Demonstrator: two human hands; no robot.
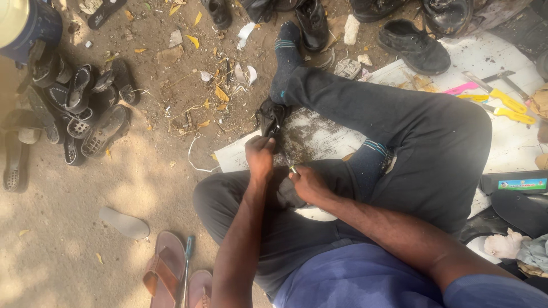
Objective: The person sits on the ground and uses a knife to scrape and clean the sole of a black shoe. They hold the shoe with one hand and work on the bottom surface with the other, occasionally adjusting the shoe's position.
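Observation:
I sit on the ground with my legs in dark trousers folded in front of me. My left hand (260, 155) is closed around the upper part of a black shoe (272, 118) that rests against my knee. My right hand (308, 183) grips a small metal tool (293, 170) pressed to the shoe's lower part (288, 197) on my lap. Most of the shoe is hidden by my hands and legs.
A white dirty mat (319, 137) lies under my legs. A pile of black sandals (85, 108) sits at the left, brown sandals (165, 274) near my knee, black shoes (414, 45) at the top. Yellow-handled tools (508, 102) lie at the right.

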